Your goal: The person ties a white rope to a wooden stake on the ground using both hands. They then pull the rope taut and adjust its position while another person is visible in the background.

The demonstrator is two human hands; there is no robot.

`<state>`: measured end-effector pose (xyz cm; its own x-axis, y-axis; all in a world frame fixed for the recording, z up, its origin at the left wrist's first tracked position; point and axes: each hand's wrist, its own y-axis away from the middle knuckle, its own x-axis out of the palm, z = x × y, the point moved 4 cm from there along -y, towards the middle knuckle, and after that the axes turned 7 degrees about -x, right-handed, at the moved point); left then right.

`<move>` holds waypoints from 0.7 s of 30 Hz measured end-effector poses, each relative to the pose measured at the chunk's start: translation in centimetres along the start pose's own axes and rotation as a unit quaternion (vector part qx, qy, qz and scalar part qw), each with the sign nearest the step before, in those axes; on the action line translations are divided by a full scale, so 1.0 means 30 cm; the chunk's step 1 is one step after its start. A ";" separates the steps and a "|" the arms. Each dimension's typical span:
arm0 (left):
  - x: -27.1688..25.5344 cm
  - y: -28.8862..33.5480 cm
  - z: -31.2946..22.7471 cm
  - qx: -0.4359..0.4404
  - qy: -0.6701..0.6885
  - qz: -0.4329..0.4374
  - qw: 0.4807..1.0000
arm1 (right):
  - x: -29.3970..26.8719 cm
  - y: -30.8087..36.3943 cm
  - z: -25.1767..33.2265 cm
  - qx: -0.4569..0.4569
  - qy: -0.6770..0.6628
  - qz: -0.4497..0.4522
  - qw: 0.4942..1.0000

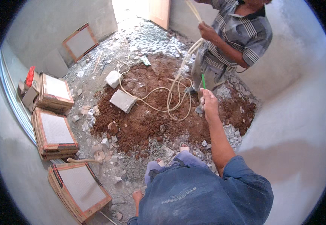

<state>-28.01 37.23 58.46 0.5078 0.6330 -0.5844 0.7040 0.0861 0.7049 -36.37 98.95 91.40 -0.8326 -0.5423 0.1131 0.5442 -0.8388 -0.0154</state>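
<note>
My right hand (209, 104) is stretched out ahead, its fingers closed round a thin green stick-like thing (203, 81) that points up and away from me. The exact kind of this thing cannot be made out. Low beside my body hangs my left hand (137, 195), mostly hidden by my blue shirt, and its fingers do not show clearly. Facing me, a co-worker (238, 41) in a checked shirt grips a bundle of cream-white cable (187, 56). Loose loops of the cable trail down over the soil, close to my right hand.
A mound of reddish-brown soil (151, 123) lies in front of my feet, with pale blocks (123, 101) and rubble around it. Tile stacks (57, 129) line the left wall, near bluish pipes (15, 101). A wooden door (159, 13) stands at the bright far doorway.
</note>
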 end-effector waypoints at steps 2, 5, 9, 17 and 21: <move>-0.033 -0.007 -0.002 -0.039 0.008 0.012 0.999 | -0.022 -0.001 0.048 -0.023 -0.021 -0.031 0.999; -0.096 -0.010 -0.056 -0.020 0.010 -0.025 0.999 | -0.048 -0.022 0.133 -0.074 -0.026 -0.072 0.994; -0.154 -0.022 -0.141 0.023 0.034 -0.036 0.999 | -0.117 -0.100 0.259 -0.156 0.040 -0.118 0.980; -0.075 -0.117 -0.116 0.025 0.050 -0.046 0.997 | -0.278 -0.303 0.389 -0.220 0.129 -0.169 0.952; 0.018 -0.149 -0.034 0.019 0.035 -0.072 0.997 | -0.377 -0.428 0.476 -0.350 0.304 -0.272 0.844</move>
<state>-31.39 37.97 55.40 0.3655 0.6681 -0.6481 0.7863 0.1510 0.5991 -32.48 116.54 104.49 -0.9545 0.1847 -0.2340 0.0478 -0.6800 -0.7317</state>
